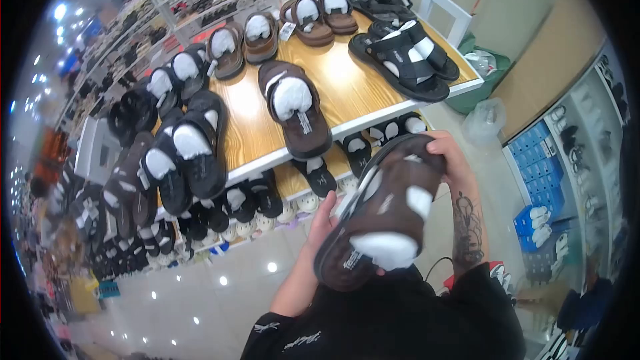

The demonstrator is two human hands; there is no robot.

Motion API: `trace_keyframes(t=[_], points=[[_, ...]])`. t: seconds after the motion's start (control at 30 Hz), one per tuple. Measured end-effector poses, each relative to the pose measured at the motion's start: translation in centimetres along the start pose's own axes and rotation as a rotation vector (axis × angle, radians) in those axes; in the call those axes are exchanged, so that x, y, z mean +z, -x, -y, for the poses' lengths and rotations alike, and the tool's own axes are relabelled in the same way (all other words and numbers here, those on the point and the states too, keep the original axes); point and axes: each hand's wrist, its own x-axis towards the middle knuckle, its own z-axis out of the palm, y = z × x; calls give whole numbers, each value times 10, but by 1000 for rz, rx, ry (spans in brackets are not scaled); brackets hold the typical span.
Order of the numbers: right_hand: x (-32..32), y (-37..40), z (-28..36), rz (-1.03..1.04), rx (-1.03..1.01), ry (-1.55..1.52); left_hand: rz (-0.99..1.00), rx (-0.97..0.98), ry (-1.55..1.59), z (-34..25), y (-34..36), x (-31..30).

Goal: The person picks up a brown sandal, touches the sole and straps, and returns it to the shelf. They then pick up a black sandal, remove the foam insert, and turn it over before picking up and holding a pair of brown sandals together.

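A dark brown sandal (398, 200), its strap stuffed with white paper (390, 247), is held up in front of my body, tilted. My right hand (455, 159) grips its upper end, thumb over the edge. Along its left side, my left hand (323, 221) supports it; the thumb points up and most fingers are hidden behind the sandal. A similar brown sandal (298, 110) lies alone on the wooden display shelf (245, 127), beyond my hands.
Black sandals (403, 60) stand at the shelf's right end, brown sandals (313, 20) at its back, black slippers (193, 143) at its left. A lower tier holds more footwear. A clear plastic bag (485, 122) and stacked blue boxes (537, 173) are on the right.
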Motion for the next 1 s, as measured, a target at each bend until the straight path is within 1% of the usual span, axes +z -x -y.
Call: trace_keyframes(t=[0.03,0.07,0.1,0.17,0.2,0.23,0.3,0.33,0.4,0.43,0.47,0.53,0.57,0.63,0.67,0.7,0.77,0.8,0.83,0.9,0.93,0.97,1.0], points=[[-1,-5,0,75,126,132,54,2,72,5,5,4],[1,-18,-19,58,89,167,60,134,-119,19,-14,-51],[-5,2,-34,152,92,178,-14,135,-96,52,10,-43],[31,4,-24,-72,-63,349,-40,99,-72,60,19,-12],[37,8,-11,-144,-144,583,174,69,104,57,17,8],[43,17,-8,-113,-140,566,331,6,232,59,20,4],[48,30,-9,-251,-428,718,215,156,184,73,26,3],[49,37,-14,-160,-384,572,192,179,187,81,29,1],[53,49,-21,1,-288,519,-144,306,-114,97,36,-6],[56,53,-25,58,-234,511,-171,312,-106,105,37,-11],[58,57,-32,66,-219,490,-201,327,-101,112,38,-15],[60,62,-41,163,-48,356,-274,346,-44,128,43,-14],[60,62,-44,173,-45,355,-279,354,-39,132,43,-13],[62,64,-51,193,68,304,-258,318,85,140,46,-13],[56,58,-57,264,98,359,-254,323,24,143,47,-15],[52,53,-55,268,105,355,-262,323,29,147,48,-18],[44,41,-51,501,374,242,-319,271,140,152,51,-24],[42,37,-54,565,400,229,-334,259,129,155,54,-26],[44,39,-56,568,404,229,-336,260,134,157,54,-28],[55,49,-53,406,248,204,-340,378,103,159,53,-27],[61,53,-49,415,248,210,-307,414,129,155,54,-27],[68,60,-44,212,1,398,-273,452,154,149,55,-25],[74,66,-37,3,-253,576,-245,588,148,141,54,-16]])
